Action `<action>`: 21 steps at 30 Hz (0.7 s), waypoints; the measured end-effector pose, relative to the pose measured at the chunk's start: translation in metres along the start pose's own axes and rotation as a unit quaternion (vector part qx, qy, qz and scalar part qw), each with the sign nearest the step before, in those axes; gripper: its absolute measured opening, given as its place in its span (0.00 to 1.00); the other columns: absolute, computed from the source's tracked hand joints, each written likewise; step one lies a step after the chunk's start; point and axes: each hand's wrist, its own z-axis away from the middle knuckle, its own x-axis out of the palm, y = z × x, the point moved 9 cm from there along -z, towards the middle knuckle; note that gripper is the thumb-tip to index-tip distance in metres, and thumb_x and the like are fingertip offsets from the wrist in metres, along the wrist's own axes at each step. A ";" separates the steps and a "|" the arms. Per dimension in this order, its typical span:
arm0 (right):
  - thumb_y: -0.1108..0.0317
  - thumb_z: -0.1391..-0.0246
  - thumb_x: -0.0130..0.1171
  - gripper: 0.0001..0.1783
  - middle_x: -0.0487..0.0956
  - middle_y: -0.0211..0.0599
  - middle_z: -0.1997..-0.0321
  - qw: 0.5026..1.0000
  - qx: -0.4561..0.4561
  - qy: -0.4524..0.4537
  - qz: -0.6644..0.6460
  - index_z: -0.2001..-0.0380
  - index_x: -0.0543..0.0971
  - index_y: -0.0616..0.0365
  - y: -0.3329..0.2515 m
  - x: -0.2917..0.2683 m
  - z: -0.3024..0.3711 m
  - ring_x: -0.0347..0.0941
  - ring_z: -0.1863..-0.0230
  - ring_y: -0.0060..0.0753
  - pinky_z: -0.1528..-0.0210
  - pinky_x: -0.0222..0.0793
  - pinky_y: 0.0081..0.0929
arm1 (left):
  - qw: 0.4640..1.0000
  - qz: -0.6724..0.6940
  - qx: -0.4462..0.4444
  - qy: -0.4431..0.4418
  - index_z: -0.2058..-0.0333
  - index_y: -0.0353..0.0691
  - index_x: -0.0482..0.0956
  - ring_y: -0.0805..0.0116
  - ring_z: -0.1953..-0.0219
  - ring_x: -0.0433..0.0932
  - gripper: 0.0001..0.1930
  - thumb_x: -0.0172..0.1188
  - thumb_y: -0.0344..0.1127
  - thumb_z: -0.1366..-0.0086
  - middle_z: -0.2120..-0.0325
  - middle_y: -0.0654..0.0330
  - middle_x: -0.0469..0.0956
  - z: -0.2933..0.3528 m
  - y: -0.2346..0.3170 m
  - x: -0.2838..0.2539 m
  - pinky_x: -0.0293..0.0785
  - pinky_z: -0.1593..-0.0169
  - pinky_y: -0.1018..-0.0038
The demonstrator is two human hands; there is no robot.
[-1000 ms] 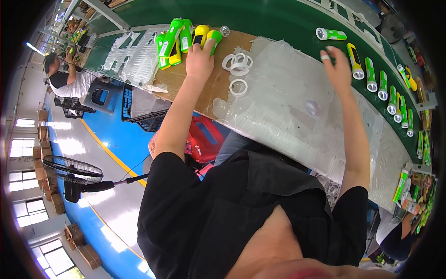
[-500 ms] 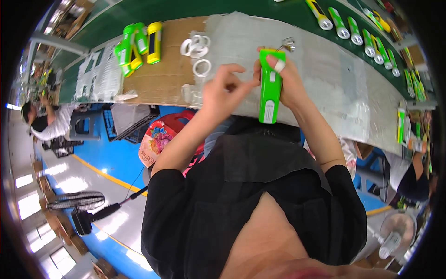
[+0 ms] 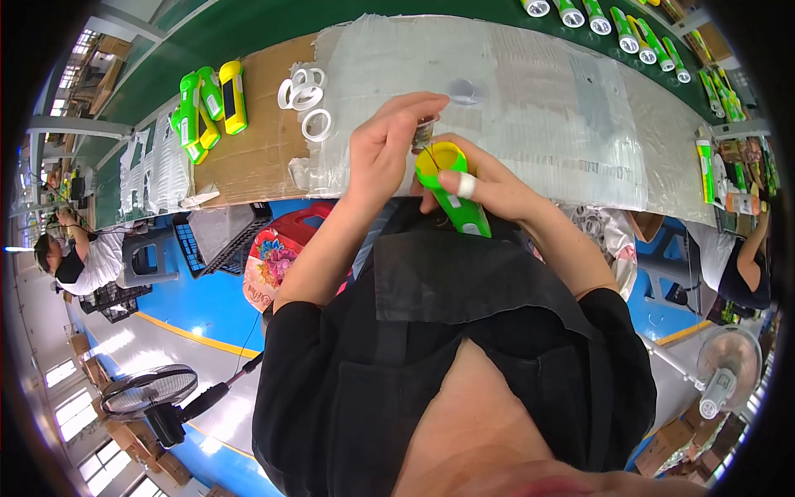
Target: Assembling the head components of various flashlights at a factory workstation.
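My right hand (image 3: 494,184), a white wrap round its thumb, grips a green flashlight body (image 3: 469,214). The body's open yellow-lined end tilts up toward my left hand. Thin wires run out of that end to a small shiny lamp piece (image 3: 424,132). My left hand (image 3: 383,153) has its fingers closed round this lamp piece, just above the opening, and hides part of it. Beyond both hands a clear round lens (image 3: 465,91) lies on the plastic-covered bench. White rings (image 3: 315,125) lie left of my left hand.
Several green and yellow flashlight bodies (image 3: 234,99) lie at the bench's left. Finished-looking flashlights (image 3: 598,18) line the green surface at far right. A red stool (image 3: 308,228) and a fan (image 3: 149,392) stand at left; other people sit on either side.
My left hand has moved up and taken hold of the lamp piece, which dangled beyond the flashlight before. My right hand has tipped the flashlight's open end up and brought it nearer. The view has shifted right.
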 end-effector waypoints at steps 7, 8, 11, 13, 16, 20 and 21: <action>0.55 0.37 0.55 0.25 0.73 0.38 0.55 0.988 -0.063 0.120 -0.071 0.44 0.64 0.58 0.009 -0.020 -0.001 0.73 0.61 0.27 0.60 0.72 0.27 | 0.967 -0.195 0.128 -0.100 0.55 0.38 0.82 0.57 0.49 0.75 0.16 0.47 0.38 0.28 0.57 0.58 0.82 0.009 0.015 0.031 0.63 0.45 0.68; 0.55 0.37 0.55 0.25 0.73 0.38 0.55 0.988 -0.064 0.123 -0.072 0.44 0.64 0.58 0.010 -0.021 0.000 0.73 0.61 0.27 0.60 0.72 0.27 | 0.967 -0.193 0.128 -0.104 0.55 0.38 0.82 0.57 0.49 0.75 0.16 0.47 0.38 0.28 0.57 0.58 0.82 0.008 0.012 0.033 0.63 0.45 0.68; 0.56 0.36 0.53 0.23 0.75 0.38 0.60 0.971 -0.084 0.172 -0.143 0.44 0.64 0.55 0.014 -0.037 0.006 0.74 0.65 0.27 0.64 0.71 0.26 | 0.968 -0.155 0.133 -0.148 0.55 0.37 0.81 0.56 0.46 0.74 0.14 0.49 0.37 0.29 0.55 0.57 0.81 0.000 0.001 0.045 0.63 0.44 0.65; 0.49 0.36 0.49 0.25 0.76 0.39 0.66 0.961 -0.102 0.221 -0.131 0.43 0.65 0.52 0.011 -0.057 0.011 0.74 0.69 0.29 0.65 0.69 0.25 | 0.986 -0.131 0.093 -0.034 0.53 0.38 0.80 0.54 0.47 0.75 0.14 0.51 0.36 0.31 0.53 0.56 0.80 -0.015 -0.020 0.032 0.62 0.43 0.62; 0.48 0.35 0.47 0.25 0.76 0.41 0.66 0.949 -0.101 0.271 -0.125 0.44 0.67 0.54 0.010 -0.075 0.024 0.74 0.69 0.30 0.65 0.69 0.28 | 0.950 -0.300 0.075 -0.040 0.52 0.38 0.79 0.52 0.47 0.73 0.18 0.62 0.39 0.39 0.52 0.55 0.78 -0.042 -0.058 0.035 0.65 0.45 0.62; 0.49 0.36 0.48 0.25 0.76 0.41 0.66 0.955 -0.104 0.253 -0.118 0.45 0.67 0.56 0.010 -0.077 0.034 0.74 0.69 0.30 0.65 0.69 0.28 | 0.899 -0.417 0.043 -0.127 0.52 0.40 0.79 0.53 0.47 0.70 0.26 0.70 0.42 0.49 0.51 0.55 0.76 -0.050 -0.102 0.042 0.67 0.46 0.62; 0.49 0.36 0.48 0.25 0.76 0.41 0.66 0.955 -0.099 0.254 -0.117 0.45 0.67 0.56 0.011 -0.077 0.036 0.74 0.69 0.30 0.65 0.70 0.28 | 0.899 -0.416 0.044 -0.127 0.52 0.40 0.79 0.53 0.47 0.70 0.26 0.70 0.42 0.49 0.51 0.55 0.76 -0.049 -0.107 0.040 0.67 0.46 0.62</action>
